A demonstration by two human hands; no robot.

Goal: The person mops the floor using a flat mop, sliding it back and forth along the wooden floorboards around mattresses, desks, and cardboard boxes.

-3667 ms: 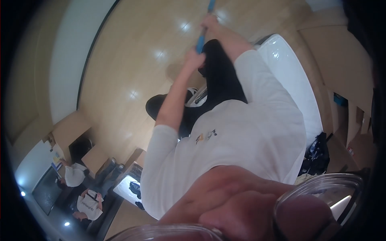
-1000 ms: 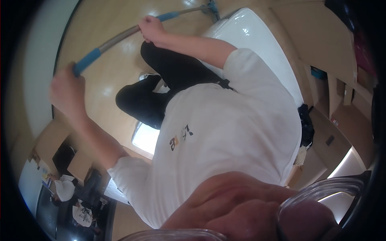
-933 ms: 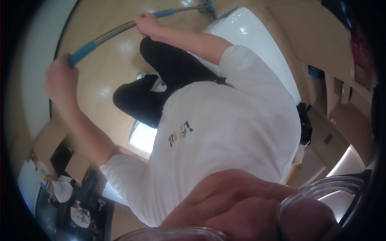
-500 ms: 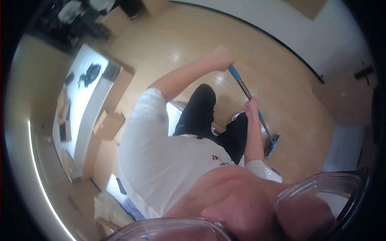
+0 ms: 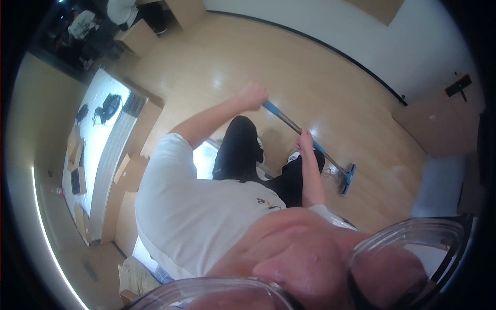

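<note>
A long-handled mop (image 5: 287, 122) slants across the middle, with a metal pole, blue grips and a narrow blue head (image 5: 348, 179) resting on the wooden floor. My left hand (image 5: 253, 96) is closed around the blue top end of the pole. Lower down, my right hand (image 5: 305, 140) wraps the pole just above its second blue grip. Both arms come out of white short sleeves. The pole crosses in front of my knees in dark trousers (image 5: 235, 150), and a shoe (image 5: 293, 156) shows beneath it.
A bed-like platform (image 5: 101, 150) with a pale top stands on the left, a dark headset-like object (image 5: 108, 108) on it. Cardboard boxes (image 5: 129, 173) lie beside it. A brown panel (image 5: 429, 126) is at right, a white wall (image 5: 330, 23) behind. Other people (image 5: 82, 26) are far left.
My left hand has moved left and lower with the pole's top, so the pole lies flatter. The mop head has shifted slightly away and turned. The view has shifted a little too.
</note>
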